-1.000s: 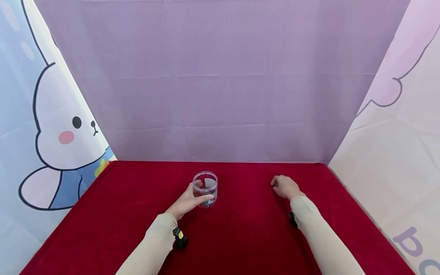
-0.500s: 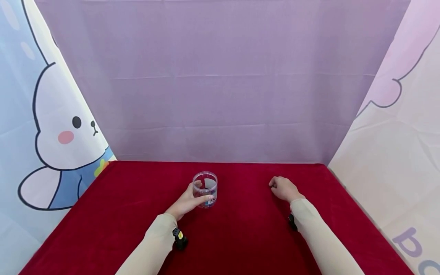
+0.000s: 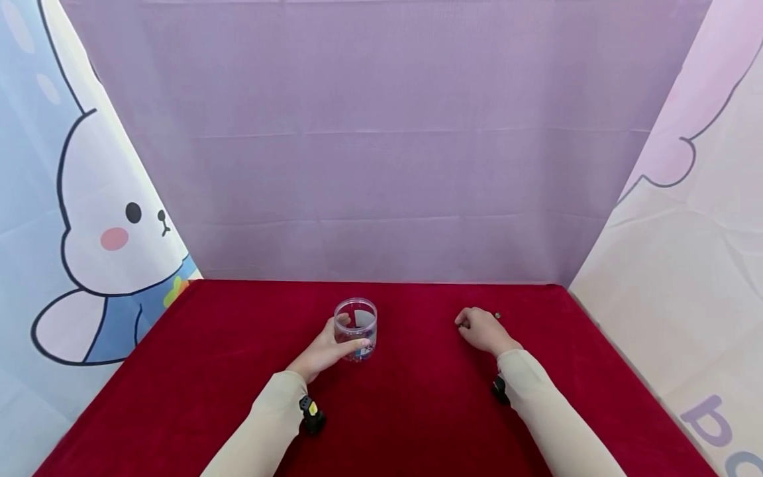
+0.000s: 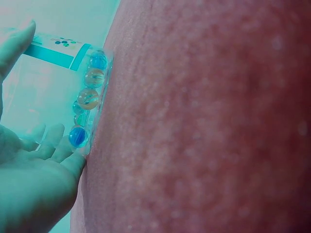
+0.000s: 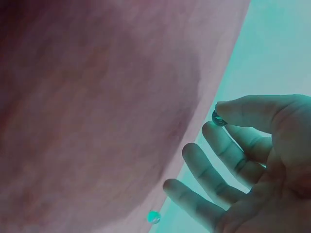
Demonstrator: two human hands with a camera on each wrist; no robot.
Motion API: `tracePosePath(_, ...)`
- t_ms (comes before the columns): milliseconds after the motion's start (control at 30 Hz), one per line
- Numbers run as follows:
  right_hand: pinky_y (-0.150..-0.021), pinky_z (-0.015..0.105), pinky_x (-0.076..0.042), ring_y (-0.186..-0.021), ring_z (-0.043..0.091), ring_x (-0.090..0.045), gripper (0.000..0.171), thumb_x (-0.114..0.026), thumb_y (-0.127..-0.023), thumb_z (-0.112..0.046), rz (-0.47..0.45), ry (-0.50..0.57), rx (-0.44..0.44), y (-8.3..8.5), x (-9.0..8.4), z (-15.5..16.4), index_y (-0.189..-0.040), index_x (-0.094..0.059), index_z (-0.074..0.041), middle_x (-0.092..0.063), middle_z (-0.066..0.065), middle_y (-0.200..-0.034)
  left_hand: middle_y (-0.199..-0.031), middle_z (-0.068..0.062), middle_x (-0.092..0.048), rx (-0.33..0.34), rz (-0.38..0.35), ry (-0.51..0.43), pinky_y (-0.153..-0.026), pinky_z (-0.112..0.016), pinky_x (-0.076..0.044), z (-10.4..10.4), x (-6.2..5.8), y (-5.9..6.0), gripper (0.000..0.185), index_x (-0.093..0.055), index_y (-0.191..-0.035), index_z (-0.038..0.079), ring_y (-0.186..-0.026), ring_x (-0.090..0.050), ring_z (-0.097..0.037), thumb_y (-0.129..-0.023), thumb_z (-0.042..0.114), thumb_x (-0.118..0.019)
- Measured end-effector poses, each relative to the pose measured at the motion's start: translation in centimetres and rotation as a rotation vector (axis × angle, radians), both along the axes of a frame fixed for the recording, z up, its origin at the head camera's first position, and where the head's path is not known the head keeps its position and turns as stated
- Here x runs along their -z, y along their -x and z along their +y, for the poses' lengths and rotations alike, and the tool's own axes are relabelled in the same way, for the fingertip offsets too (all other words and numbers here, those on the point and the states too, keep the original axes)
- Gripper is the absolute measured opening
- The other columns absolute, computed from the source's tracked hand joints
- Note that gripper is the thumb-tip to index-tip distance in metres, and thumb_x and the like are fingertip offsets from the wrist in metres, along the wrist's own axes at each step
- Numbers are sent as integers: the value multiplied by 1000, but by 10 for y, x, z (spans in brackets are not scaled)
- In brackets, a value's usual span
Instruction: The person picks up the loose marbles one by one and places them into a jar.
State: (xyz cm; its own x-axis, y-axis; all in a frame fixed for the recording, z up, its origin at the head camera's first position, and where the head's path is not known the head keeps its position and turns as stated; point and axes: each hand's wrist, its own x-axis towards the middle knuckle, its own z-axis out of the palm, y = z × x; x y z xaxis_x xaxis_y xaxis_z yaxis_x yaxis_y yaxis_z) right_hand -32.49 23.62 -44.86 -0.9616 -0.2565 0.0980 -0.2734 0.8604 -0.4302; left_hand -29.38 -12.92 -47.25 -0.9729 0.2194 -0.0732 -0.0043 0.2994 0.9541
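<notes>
left hand [image 3: 322, 351] curled round jar [image 3: 356, 328], at 11 o'clock of table [image 3: 417, 411], unmoved | right hand [image 3: 479, 329] at 1 o'clock, shifted left, pinching marble [image 5: 218, 118]; another marble [image 3: 497, 315] uncovered beside it | jar label unreadable

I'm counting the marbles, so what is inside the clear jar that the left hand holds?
The clear jar holds glass marbles along its bottom, some blue and some clear, at least five by the left wrist view. The left hand and the jar's label cover part of it, so an exact count is impossible.
</notes>
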Motion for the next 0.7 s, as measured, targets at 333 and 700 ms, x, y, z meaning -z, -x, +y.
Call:
tracePosePath(333,-80,41,-53,-95,23,-61,13,-66,-96,-7,31,15,3,-8,-19,-19,-108,-67,-4,-62,6,-103,-151,-12,-36,5,4,-8,-105,-60,-39,1,-2,-2,97,-25,-153,12,-137,-34,-35,-82,48,-81)
tracePosePath(700,-75,40,-55,-97,22,-63,16,-68,-95,-11,109,68,-21,-14,-25,-36,-110,-69,-9,-64,2,-105,-153,-11,-35,9,-1,3,-106,-61,-38,0,-1,0,100,-25,-154,13,-138,-33,-35,-81,51,-81)
